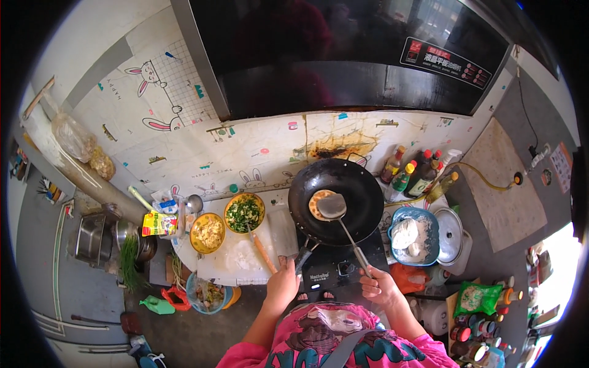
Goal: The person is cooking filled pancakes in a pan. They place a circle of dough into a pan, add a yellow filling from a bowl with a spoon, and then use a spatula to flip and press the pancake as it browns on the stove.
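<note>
My right hand (379, 286) is closed around the handle of a metal spatula (332, 205). The spatula's blade rests over part of a round browned flatbread (318, 202) inside a black wok (359, 216), hiding its right side. With my left hand (283, 281) I grip the end of the wok's black handle (303, 257). A cleaver (283, 230) lies just beyond that hand. The wooden handle (263, 253) of a utensil leans from the bowl of chopped greens (244, 211) towards my left wrist. Under the wok is a black induction cooker (322, 271).
A bowl of yellowish filling (207, 233) stands on the floury counter (216, 271). To the right are a blue basin of flour and dough (416, 257), a metal lid (450, 234) and several sauce bottles (422, 177). A range hood (322, 87) overhangs the back; a yellow hose (483, 177) crosses behind the bottles.
</note>
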`<state>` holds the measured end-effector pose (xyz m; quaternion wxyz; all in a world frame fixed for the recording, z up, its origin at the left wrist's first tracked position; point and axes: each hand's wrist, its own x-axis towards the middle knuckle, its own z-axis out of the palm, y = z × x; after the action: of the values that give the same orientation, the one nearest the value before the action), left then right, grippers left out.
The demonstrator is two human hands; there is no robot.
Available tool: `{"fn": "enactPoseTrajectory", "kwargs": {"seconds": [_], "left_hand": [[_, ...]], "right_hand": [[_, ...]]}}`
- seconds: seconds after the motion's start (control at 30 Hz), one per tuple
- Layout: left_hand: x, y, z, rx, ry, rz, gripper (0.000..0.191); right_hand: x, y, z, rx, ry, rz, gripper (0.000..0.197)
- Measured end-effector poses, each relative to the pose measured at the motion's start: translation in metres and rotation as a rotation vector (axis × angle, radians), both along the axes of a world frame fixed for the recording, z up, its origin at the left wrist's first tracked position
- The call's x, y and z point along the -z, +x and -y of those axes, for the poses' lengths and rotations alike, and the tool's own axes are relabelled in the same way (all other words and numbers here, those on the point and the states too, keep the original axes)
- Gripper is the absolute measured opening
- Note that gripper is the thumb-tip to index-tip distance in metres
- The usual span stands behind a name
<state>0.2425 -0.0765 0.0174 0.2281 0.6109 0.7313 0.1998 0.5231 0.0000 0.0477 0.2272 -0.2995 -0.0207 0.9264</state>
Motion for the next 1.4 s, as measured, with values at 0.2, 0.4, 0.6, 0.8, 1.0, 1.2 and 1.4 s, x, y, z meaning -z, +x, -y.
{"fn": "enactPoseTrajectory", "kwargs": {"seconds": [0.2, 0.4, 0.6, 0.8, 1.0, 1.2, 1.4], "left_hand": [[0.001, 0.0, -0.001, -0.007, -0.013, -0.007, 0.05], [0.0, 0.0, -0.001, 0.014, -0.002, -0.01, 0.05], [-0.002, -0.001, -0.001, 0.014, -0.014, -0.007, 0.05], [0.002, -0.002, -0.001, 0.014, -0.012, -0.008, 0.052], [0.0, -0.003, -0.001, 0.014, -0.027, 0.0, 0.053], [-0.001, -0.001, -0.004, 0.032, -0.037, 0.005, 0.052], [0.0, -0.002, -0.001, 0.015, -0.035, -0.004, 0.05]], "right_hand": [[-0.031, -0.012, 0.018, -0.073, 0.286, 0.463, 0.019], [-0.033, -0.031, 0.026, -0.229, 0.584, 0.708, 0.012], [-0.014, -0.023, 0.027, -0.325, 0.854, 1.069, 0.021], [-0.023, 0.01, 0.028, -0.451, 0.934, 1.328, 0.026], [-0.063, 0.033, 0.029, -0.426, 1.06, 1.537, 0.026], [-0.015, 0.065, 0.004, -0.15, 1.001, 1.46, 0.023], [-0.024, 0.015, -0.021, -0.153, 0.945, 1.377, 0.019]]}}
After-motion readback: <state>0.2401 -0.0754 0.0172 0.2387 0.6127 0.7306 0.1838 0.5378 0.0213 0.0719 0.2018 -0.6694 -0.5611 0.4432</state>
